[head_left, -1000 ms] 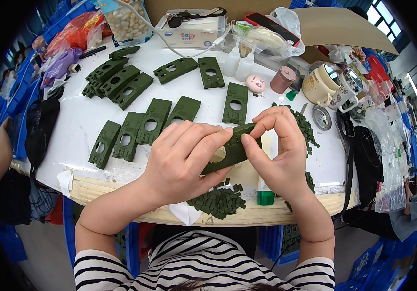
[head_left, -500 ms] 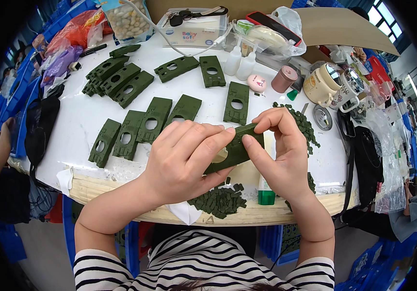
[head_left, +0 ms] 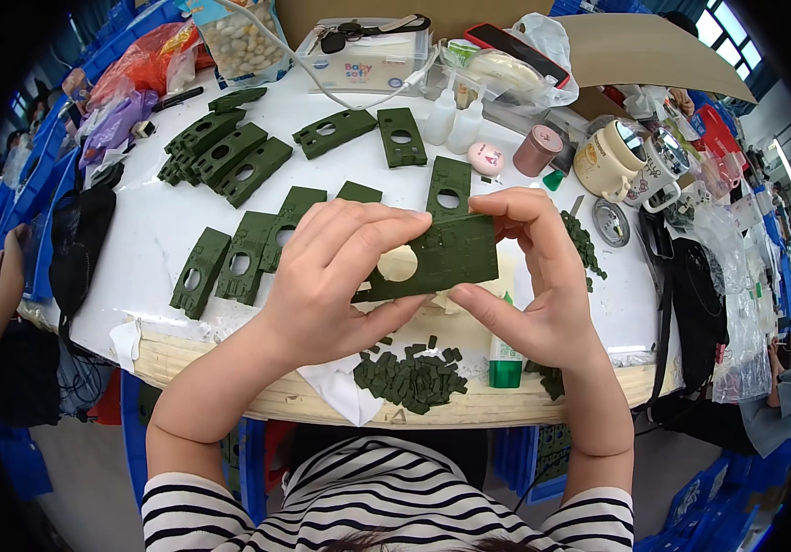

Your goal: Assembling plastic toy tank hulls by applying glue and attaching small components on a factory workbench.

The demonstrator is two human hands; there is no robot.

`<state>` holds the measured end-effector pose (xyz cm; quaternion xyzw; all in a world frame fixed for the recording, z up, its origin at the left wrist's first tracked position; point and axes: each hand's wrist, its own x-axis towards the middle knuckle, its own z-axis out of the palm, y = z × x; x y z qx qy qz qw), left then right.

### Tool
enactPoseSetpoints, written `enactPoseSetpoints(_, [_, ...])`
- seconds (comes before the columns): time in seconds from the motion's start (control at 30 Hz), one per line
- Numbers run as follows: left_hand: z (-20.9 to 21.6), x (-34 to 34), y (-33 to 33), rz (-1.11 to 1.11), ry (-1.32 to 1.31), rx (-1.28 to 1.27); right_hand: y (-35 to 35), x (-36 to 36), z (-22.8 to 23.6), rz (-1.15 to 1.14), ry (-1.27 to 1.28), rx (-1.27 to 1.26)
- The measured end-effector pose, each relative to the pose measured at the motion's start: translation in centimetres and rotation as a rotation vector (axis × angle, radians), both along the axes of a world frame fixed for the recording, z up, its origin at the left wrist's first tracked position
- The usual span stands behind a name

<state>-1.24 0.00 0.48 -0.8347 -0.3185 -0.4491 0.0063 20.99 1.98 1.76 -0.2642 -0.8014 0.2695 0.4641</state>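
Both hands hold one dark green flat plastic panel (head_left: 446, 258) with a round hole, lifted above the white table (head_left: 152, 239). My left hand (head_left: 336, 281) grips its left end, fingers over the top and thumb beneath. My right hand (head_left: 529, 276) pinches its right end. Under the hands lies a heap of small dark green pieces (head_left: 411, 375) near the table's front edge, with a glue bottle with a green cap (head_left: 504, 359) beside it.
Rows of similar green panels (head_left: 230, 156) lie at the left and back. White bottles (head_left: 455, 120), a tissue box (head_left: 368, 55), a cream mug (head_left: 607, 156), bags and a black bag (head_left: 694, 294) crowd the back and right. Another person's arm (head_left: 0, 285) is at the far left.
The panel has turned from edge-on and tilted to flat, its face with the hole now toward me. Both hands have kept their hold on it.
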Motion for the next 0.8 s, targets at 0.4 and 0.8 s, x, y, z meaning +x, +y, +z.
enactPoseSetpoints(0.4, [-0.1, 0.1, -0.3, 0.045, 0.055, 0.11, -0.8, -0.6, -0.2, -0.294, 0.013, 0.11])
enactPoseSetpoints(0.8, [-0.7, 1.1, -1.2, 0.15, 0.133, 0.202, -1.5, -1.0, -0.2, -0.359, -0.069, 0.049])
